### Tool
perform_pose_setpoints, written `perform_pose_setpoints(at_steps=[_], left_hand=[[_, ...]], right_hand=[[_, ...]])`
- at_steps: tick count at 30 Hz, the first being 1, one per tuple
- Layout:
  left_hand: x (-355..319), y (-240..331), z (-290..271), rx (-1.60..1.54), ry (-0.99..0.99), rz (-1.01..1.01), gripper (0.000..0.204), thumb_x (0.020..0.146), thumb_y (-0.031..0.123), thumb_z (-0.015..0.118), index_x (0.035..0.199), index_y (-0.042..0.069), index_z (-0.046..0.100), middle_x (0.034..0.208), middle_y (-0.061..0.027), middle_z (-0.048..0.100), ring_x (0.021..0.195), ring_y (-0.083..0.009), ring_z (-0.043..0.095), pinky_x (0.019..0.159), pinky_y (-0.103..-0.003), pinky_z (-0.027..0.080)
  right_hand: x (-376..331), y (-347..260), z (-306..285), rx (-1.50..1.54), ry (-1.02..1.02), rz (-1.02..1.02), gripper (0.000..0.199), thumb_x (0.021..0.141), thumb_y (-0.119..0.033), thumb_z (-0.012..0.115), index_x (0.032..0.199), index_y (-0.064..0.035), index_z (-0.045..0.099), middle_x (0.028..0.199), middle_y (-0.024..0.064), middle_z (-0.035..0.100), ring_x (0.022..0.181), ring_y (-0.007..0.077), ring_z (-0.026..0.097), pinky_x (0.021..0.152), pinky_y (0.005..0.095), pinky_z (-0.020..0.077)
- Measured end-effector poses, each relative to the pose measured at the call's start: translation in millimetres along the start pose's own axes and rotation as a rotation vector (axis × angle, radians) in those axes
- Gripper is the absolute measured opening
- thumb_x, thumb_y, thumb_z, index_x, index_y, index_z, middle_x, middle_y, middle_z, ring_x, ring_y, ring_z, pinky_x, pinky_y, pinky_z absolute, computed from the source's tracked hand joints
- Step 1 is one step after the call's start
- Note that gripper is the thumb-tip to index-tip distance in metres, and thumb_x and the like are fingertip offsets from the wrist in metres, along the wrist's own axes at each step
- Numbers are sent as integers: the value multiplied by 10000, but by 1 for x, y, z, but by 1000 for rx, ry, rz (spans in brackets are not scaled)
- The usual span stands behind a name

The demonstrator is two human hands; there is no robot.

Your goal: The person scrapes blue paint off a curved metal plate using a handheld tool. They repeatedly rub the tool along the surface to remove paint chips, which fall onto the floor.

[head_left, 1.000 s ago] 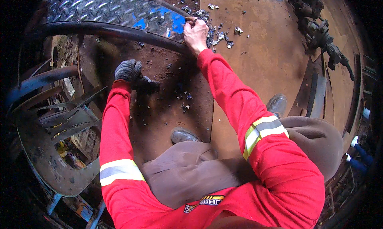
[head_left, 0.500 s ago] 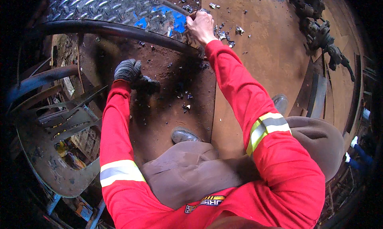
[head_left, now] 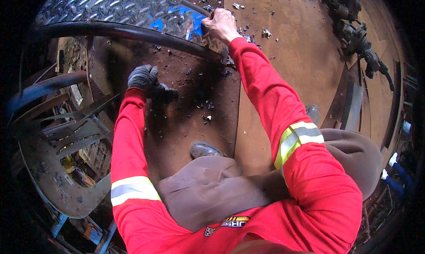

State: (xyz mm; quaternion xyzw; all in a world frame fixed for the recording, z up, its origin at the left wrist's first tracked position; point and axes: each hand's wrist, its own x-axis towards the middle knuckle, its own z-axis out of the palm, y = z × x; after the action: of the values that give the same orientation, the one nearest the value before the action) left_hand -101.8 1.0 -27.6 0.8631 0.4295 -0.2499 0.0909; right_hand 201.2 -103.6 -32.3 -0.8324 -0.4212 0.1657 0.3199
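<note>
My left hand, in a grey knit glove, is closed in a fist above the dirt floor. A second dark grey glove hangs from it, partly in shadow. Bare and closed, my right hand presses its fingers against the end of a diamond-tread metal plate. What those fingers hold, if anything, is hidden. Patches of blue paint mark the plate beside that hand, and a dark tube runs along its near edge.
A broken brown plastic chair stands at the left among scrap and blue metal tubing. Greasy machine parts lie at the far right on rusty sheet metal. Torn scraps litter the ground. My boot is below.
My right hand has shifted slightly up and left along the plate's end, its fingers curled in more. The plate has edged slightly left. My left hand has hardly moved.
</note>
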Motion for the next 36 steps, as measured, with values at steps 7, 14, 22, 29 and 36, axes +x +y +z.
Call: perform_pose_setpoints(at_steps=[7,14,22,29,36], left_hand=[[-4,-5,1,16,9,-8,437,925,421,431,1023,46,632,1052,-197,630,1011,-381,577,882,-466,451],[1,-8,5,25,25,12,437,921,433,426,1038,60,621,1056,-196,627,1018,-384,570,894,-475,442],[6,-20,15,90,36,96,427,912,436,447,1038,67,620,1041,-191,632,1013,-377,576,909,-475,438],[-1,3,-1,21,-4,-14,456,916,449,429,1080,71,625,1059,-192,634,1011,-379,581,909,-472,445],[0,0,0,17,-7,-20,452,917,457,431,985,60,636,1028,-205,639,984,-384,593,867,-479,457]], right_hand=[[-8,17,-3,467,-19,93,254,786,-211,633,902,4,701,808,126,706,708,165,660,686,301,518],[-8,32,9,411,49,-23,281,768,-281,641,879,-39,728,822,170,695,783,277,689,779,352,528],[-1,14,-3,76,51,-81,261,735,-267,654,851,-46,729,809,205,674,807,355,668,781,423,534],[2,2,-8,-97,18,-23,291,752,-309,668,883,-57,730,823,207,678,808,348,675,771,420,537],[0,-5,-4,-53,37,-13,341,705,-323,750,782,5,693,798,241,662,799,370,675,725,433,545]])
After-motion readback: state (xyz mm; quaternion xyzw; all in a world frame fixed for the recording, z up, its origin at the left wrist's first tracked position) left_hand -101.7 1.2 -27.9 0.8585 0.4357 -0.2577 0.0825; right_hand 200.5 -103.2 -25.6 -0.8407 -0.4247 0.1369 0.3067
